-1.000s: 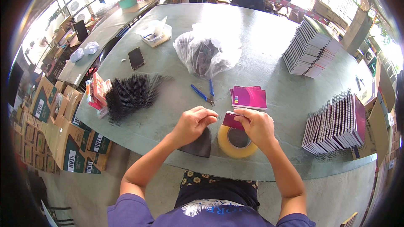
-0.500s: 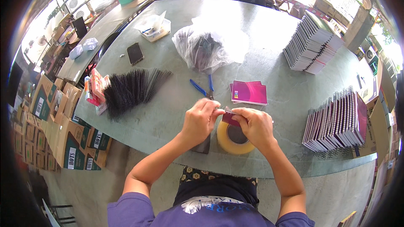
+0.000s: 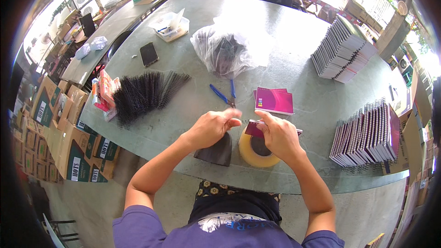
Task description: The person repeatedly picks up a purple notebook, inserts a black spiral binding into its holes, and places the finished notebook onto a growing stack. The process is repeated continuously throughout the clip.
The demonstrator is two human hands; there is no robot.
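My right hand (image 3: 281,137) grips a small maroon notebook (image 3: 253,129) by its side, above a roll of clear yellowish packing tape (image 3: 251,155). Just left of the notebook and apart from it is my left hand (image 3: 212,127). Its fingers are curled, but the fingertips are smeared, so I cannot see if anything is between them. Below that hand a dark grey flat piece (image 3: 217,150) lies on the table. Beyond both hands rest blue-handled pliers (image 3: 223,95), jaws toward me, and a couple of magenta notebooks (image 3: 274,100), overlapping.
Black plastic binding coils (image 3: 147,93) are heaped at the left beside orange-red packs (image 3: 106,93). A phone (image 3: 149,54), a clear tub (image 3: 170,28) and a plastic bag (image 3: 229,48) sit farther back. Spiral notebook stacks (image 3: 342,50) and a coil-bound row (image 3: 365,135) stand right.
My left hand has drawn back leftward from the notebook, uncovering more of the dark grey piece. The right hand still holds the notebook in nearly the same place. The view has shifted slightly.
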